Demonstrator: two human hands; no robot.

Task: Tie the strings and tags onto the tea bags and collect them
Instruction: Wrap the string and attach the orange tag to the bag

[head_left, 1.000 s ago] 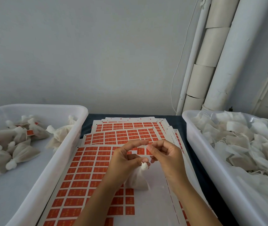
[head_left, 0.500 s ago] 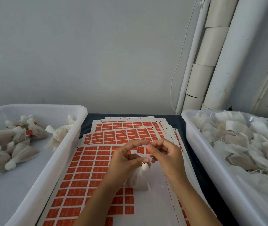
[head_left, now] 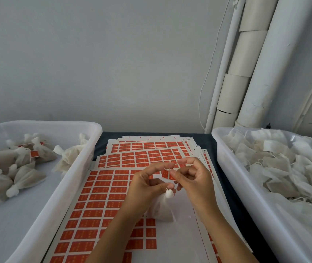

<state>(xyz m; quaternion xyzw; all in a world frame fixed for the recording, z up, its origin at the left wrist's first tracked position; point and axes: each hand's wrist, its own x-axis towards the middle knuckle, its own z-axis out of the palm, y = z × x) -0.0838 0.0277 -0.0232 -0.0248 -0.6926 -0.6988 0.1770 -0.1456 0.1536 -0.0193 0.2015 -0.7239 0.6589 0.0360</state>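
While the left hand (head_left: 147, 184) pinches the gathered neck of the tea bag (head_left: 161, 207), which stands upright on the tag sheets (head_left: 102, 196) on the bench, the right hand (head_left: 193, 179) pinches the thin string (head_left: 170, 168) just above it. Since a second ago, both hands look almost unmoved, the right fingers slightly more lifted. Finished bags lie in the left bin (head_left: 79, 179).
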